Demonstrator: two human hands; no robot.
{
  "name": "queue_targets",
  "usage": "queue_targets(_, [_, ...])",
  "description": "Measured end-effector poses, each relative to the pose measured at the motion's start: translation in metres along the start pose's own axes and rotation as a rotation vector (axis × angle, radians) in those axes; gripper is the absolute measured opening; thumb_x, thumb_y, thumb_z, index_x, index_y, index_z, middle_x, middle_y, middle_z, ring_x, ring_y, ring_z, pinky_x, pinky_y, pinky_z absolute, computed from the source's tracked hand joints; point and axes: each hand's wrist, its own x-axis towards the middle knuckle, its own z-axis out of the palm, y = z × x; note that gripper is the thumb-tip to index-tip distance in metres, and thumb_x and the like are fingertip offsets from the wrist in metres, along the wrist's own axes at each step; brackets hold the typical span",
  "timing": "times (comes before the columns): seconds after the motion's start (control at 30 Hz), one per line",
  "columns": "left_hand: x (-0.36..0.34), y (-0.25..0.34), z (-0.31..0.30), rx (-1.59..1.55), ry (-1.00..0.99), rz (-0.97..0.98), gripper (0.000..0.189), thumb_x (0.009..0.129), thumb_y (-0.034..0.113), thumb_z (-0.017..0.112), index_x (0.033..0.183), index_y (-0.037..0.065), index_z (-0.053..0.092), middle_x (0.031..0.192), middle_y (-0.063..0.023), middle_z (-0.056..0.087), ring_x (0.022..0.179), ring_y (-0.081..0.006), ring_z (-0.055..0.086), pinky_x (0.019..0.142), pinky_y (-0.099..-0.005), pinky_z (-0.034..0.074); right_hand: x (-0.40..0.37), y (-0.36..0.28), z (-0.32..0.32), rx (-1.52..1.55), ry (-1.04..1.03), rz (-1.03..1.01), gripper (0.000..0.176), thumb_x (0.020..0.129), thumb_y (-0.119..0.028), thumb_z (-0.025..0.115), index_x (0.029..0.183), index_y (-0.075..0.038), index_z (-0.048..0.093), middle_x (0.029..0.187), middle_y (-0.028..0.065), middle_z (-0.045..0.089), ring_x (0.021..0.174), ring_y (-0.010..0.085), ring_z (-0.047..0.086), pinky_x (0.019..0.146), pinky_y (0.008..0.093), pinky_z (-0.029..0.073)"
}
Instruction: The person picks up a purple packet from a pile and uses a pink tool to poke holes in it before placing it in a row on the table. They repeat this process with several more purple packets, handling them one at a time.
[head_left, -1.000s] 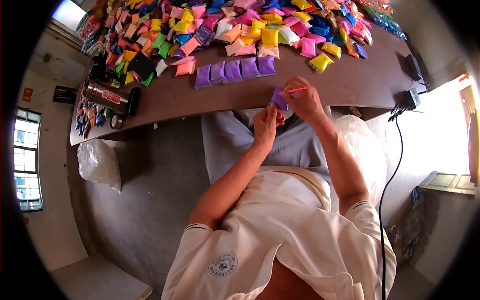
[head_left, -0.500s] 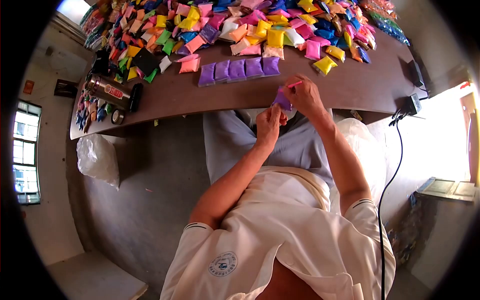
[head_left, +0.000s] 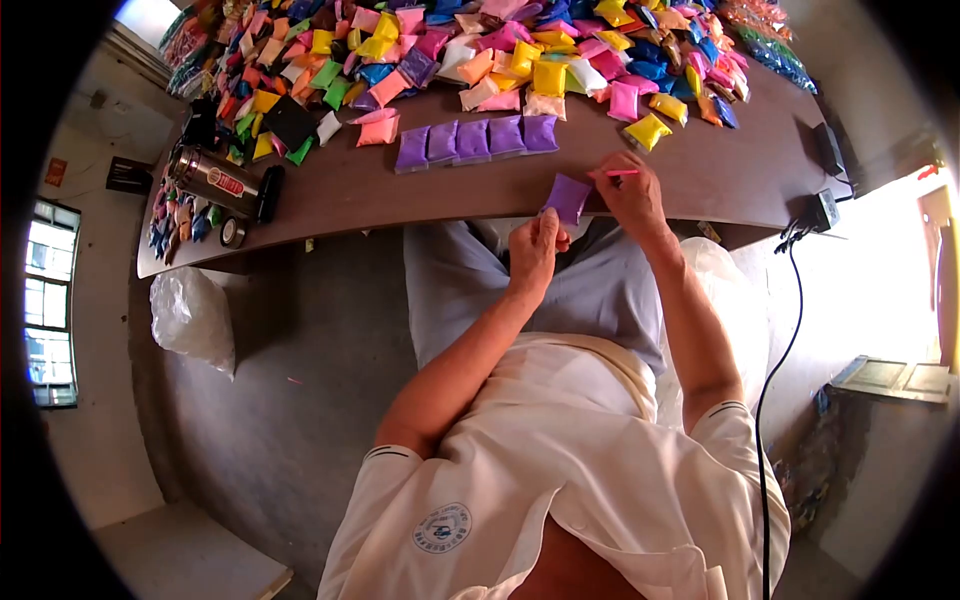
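A small purple packet (head_left: 567,198) is pinched at its lower left corner by my left hand (head_left: 536,243), just at the table's front edge. My right hand (head_left: 630,192), to the right of the packet and apart from it, is closed on a thin pink stick-like tool (head_left: 615,173). Several purple packets (head_left: 472,140) lie side by side in a row on the brown table (head_left: 350,193), beyond my hands.
Many coloured packets (head_left: 550,78) are heaped along the table's far side. A steel flask (head_left: 218,182) and a tape roll (head_left: 233,233) lie at the left. A black cable (head_left: 795,330) hangs at the right; a plastic bag (head_left: 193,318) is below left.
My right hand has moved right, away from the purple packet, with the pink tool. The packet now shows more fully, and my left hand still pinches it.
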Motion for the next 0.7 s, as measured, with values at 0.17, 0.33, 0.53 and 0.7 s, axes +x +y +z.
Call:
queue_targets(0.17, [-0.004,0.000,-0.001,0.013,0.006,-0.028,0.041,0.090,0.038,0.055,0.069,0.003,0.053,0.064,-0.0048,0.057,0.057,-0.0104,0.051,0.057,-0.0241,0.043,-0.004,-0.019,-0.006,0.160,0.026,0.072,0.008,0.073,-0.001,0.063,0.071,-0.002,0.056,0.077,0.0093,0.060,0.070,0.0265,0.060,0.062,0.0330,0.048])
queue_targets(0.33, [-0.001,0.000,0.001,-0.051,-0.035,0.010,0.042,0.090,0.040,0.055,0.070,0.003,0.053,0.065,-0.0044,0.057,0.058,-0.0103,0.051,0.058,-0.0240,0.042,-0.011,-0.026,0.001,0.162,-0.058,-0.022,0.008,0.072,-0.003,0.064,0.070,-0.002,0.056,0.078,0.0089,0.061,0.071,0.0261,0.060,0.062,0.0332,0.048])
queue_targets(0.53, [-0.001,0.000,0.000,-0.024,-0.027,-0.015,0.043,0.090,0.041,0.055,0.069,0.003,0.053,0.064,-0.0040,0.056,0.058,-0.0102,0.051,0.057,-0.0240,0.042,-0.007,-0.028,-0.010,-0.012,0.140,0.056,0.007,0.073,-0.003,0.064,0.071,-0.003,0.057,0.078,0.0085,0.061,0.072,0.0257,0.060,0.062,0.0331,0.048])
queue_targets(0.7, [0.000,-0.002,0.000,-0.008,-0.024,-0.039,0.042,0.090,0.041,0.055,0.070,0.004,0.053,0.064,-0.0041,0.056,0.058,-0.0106,0.052,0.058,-0.0242,0.043,-0.021,-0.036,0.002,0.115,-0.034,0.021,0.005,0.073,-0.004,0.063,0.073,-0.002,0.057,0.073,0.0092,0.059,0.068,0.0261,0.058,0.060,0.0334,0.047])
